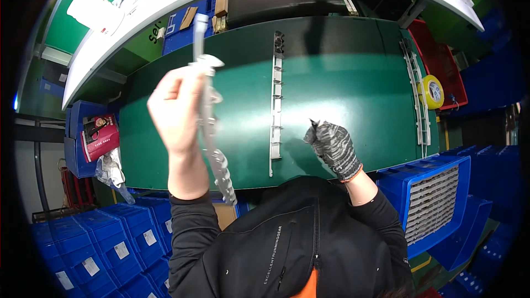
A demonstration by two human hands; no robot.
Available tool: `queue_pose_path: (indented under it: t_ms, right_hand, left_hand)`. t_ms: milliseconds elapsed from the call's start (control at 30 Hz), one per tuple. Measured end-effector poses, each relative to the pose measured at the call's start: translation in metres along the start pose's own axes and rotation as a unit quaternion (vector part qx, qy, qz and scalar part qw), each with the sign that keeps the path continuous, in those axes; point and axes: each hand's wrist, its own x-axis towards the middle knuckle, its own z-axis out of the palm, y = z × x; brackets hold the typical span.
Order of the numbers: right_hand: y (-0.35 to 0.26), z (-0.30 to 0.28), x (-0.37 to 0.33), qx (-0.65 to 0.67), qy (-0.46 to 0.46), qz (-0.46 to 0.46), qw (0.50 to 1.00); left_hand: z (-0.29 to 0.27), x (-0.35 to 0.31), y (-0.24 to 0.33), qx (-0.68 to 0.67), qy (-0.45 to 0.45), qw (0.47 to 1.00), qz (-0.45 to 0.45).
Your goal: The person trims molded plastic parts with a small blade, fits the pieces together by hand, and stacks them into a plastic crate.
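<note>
My bare left hand [178, 107] is raised over the left part of the green table, its fingers closed around a long pale strip with tabs [223, 175]. The strip stands nearly lengthwise, running from beyond my fingers back towards my body, and looks slightly blurred. My right hand [335, 149], in a grey knit glove, pinches a small dark piece [314, 124] at its fingertips. Between the hands, a second tabbed strip [276, 116] lies on the table, pointing away from me. Several dark pieces [279, 44] sit at that strip's far end.
More pale strips [417, 96] lie along the right edge of the green table [353, 88], beside a yellow tape roll [433, 92] and a red bin [440, 66]. A blue crate [462, 187] of stacked strips stands at near right. Blue bins [105, 237] fill the near left; a white shelf [160, 3] spans the back.
</note>
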Motion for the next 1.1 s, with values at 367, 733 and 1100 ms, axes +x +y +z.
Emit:
queue_pose_path:
  t_ms: [367,733,1100]
  right_hand:
    - [-0.016,0.026,-0.002,-0.186,0.028,-0.081,0.979]
    - [-0.012,0.023,-0.002,-0.169,0.006,-0.058,0.984]
    - [-0.006,0.013,-0.007,-0.131,0.228,-0.088,0.961]
  left_hand:
    - [0.050,-0.064,-0.083,-0.106,-0.242,0.899,-0.348]
    - [0.048,-0.067,-0.083,-0.132,-0.260,0.881,-0.373]
    - [0.051,-0.073,-0.084,-0.067,-0.252,0.898,-0.354]
